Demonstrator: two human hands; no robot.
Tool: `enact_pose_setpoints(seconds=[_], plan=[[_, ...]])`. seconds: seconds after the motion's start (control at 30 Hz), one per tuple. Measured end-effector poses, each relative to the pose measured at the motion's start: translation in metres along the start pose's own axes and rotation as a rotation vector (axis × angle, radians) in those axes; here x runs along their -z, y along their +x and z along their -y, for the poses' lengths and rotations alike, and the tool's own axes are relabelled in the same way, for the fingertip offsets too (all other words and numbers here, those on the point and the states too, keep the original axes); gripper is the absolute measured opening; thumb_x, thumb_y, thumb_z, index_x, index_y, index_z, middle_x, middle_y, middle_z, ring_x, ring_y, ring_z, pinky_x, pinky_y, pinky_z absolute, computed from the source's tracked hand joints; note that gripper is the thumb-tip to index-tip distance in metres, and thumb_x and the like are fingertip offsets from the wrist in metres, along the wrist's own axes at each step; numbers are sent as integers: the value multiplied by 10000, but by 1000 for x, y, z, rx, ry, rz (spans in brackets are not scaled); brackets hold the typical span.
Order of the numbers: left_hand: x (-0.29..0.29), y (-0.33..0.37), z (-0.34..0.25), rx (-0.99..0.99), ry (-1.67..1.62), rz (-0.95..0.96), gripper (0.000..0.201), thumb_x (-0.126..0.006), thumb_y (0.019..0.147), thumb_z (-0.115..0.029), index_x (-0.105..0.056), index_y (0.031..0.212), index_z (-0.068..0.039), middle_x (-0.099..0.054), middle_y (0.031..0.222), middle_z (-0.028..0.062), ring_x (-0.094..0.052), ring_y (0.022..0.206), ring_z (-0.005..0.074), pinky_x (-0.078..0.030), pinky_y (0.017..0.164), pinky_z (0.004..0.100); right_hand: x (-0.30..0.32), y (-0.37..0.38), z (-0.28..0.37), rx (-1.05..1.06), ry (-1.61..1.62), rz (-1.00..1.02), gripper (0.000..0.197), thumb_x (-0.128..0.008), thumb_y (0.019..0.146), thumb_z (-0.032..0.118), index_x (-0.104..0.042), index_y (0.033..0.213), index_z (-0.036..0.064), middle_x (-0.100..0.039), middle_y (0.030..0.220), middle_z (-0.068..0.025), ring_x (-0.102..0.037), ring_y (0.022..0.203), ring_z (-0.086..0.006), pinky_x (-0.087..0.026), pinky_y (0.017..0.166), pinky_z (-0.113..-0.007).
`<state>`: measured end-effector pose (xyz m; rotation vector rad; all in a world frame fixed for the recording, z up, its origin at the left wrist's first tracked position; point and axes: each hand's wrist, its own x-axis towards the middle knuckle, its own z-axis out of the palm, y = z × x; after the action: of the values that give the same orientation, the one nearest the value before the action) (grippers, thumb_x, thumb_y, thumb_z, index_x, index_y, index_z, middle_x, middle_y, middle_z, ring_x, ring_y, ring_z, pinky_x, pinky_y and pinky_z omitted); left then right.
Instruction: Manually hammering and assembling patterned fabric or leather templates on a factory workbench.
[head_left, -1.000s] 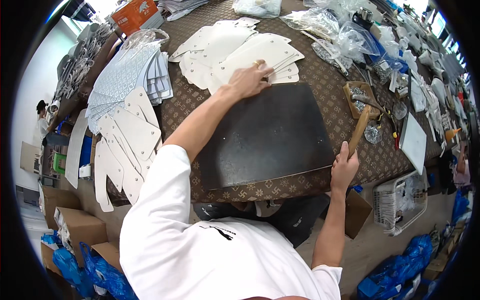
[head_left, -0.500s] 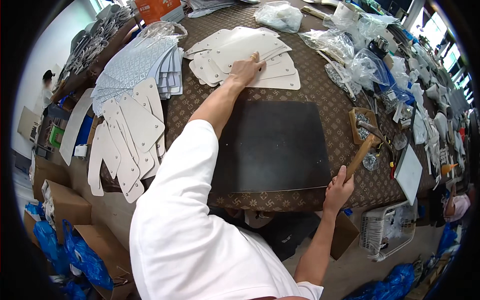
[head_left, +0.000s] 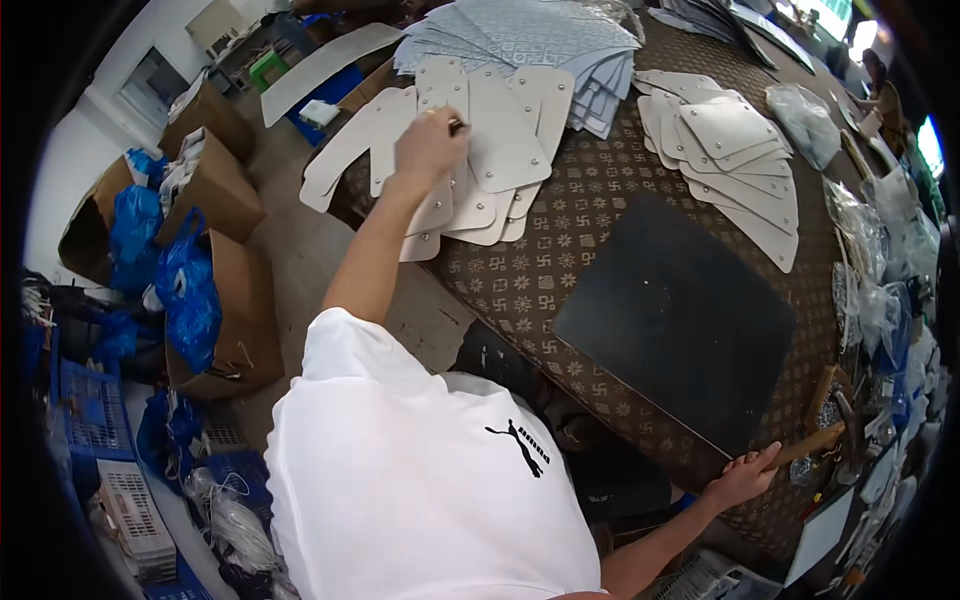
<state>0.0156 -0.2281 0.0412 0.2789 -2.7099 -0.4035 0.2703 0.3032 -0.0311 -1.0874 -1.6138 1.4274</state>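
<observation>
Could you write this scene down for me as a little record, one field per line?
Left hand: over a pile of white studded pieces; grip unclear
Right hand: holds a hammer by its wooden handle
Mat: black, flat on the brown patterned tablecloth
Second pile: more white studded pieces, fanned out
Sheets: pale blue, patterned, stacked
Floor: cardboard boxes, blue bags

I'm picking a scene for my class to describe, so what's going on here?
The person's left hand is over white studded panels piled at the table's left edge; whether it grips one is unclear. The right hand holds a hammer by its wooden handle, near a corner of the black board. Another fan of panels lies beyond.
</observation>
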Motion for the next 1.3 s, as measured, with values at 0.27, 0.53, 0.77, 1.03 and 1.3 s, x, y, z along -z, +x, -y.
enact_pose_setpoints(seconds=[0.27,0.53,0.77,1.03,1.3], plan=[[-2,9,124,528,169,386,774,-716,867,-585,-610,1262,72,-625,1333,259,-640,1204,374,-536,976,447,-2,-5,-1,28,-55,-50,344,-596,1042,403,-530,865,116,-391,641,72,-331,474,-32,-265,396,-239],[-22,11,201,487,-228,163,594,-924,716,-317,-682,1007,141,-733,937,243,-732,820,296,-568,699,405,-1,0,-11,55,75,35,327,-579,1052,381,-486,874,123,-359,626,75,-305,447,-27,-254,374,-235],[-22,14,219,436,-482,27,330,-834,793,-135,-679,1014,55,-685,811,112,-625,655,207,-468,592,345,-1,-4,-1,32,111,51,335,-570,1058,374,-492,882,100,-341,614,76,-297,435,-24,-250,361,-232],[107,-2,12,-359,-554,-177,133,-678,951,-86,-642,1058,-16,-557,702,54,-481,632,129,-420,597,309,1,2,-1,11,99,34,312,-562,1062,354,-498,893,100,-340,609,78,-313,432,-24,-242,358,-235],[14,-36,-165,-1037,-537,602,231,-686,944,-252,-682,1054,-49,-696,817,101,-673,757,262,-513,713,381,1,-5,3,24,107,27,304,-560,1064,328,-484,872,105,-344,607,74,-323,430,-30,-251,365,-239]])
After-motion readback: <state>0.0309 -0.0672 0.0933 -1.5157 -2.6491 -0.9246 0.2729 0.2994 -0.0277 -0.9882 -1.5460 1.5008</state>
